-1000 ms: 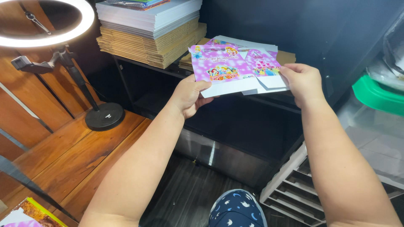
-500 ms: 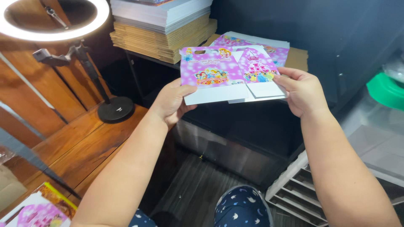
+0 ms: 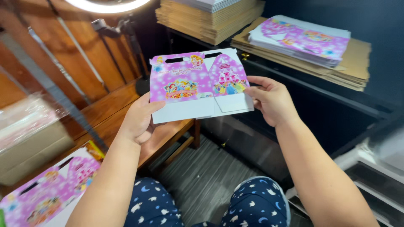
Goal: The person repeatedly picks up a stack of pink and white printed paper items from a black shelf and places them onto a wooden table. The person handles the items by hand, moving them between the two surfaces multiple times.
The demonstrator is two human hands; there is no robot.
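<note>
I hold a flat, unfolded pink cardboard box (image 3: 198, 86) with cartoon pictures, handle slots and white lower flaps in front of me, above my lap. My left hand (image 3: 139, 120) grips its lower left edge. My right hand (image 3: 271, 101) pinches its right edge. Both hands are closed on the cardboard, which is roughly upright and faces me.
A stack of the same pink flat boxes (image 3: 301, 40) lies on brown cardboard sheets (image 3: 357, 63) on a dark shelf at upper right. More stacked cardboard (image 3: 210, 19) is behind. A wooden table (image 3: 105, 113) at left carries a ring light stand (image 3: 126, 33), a plastic-wrapped bundle (image 3: 29, 134) and another pink box (image 3: 46, 195).
I have drawn the pink flat box off the shelf stack and brought it down and left toward me. My view has swung left toward the wooden table.
</note>
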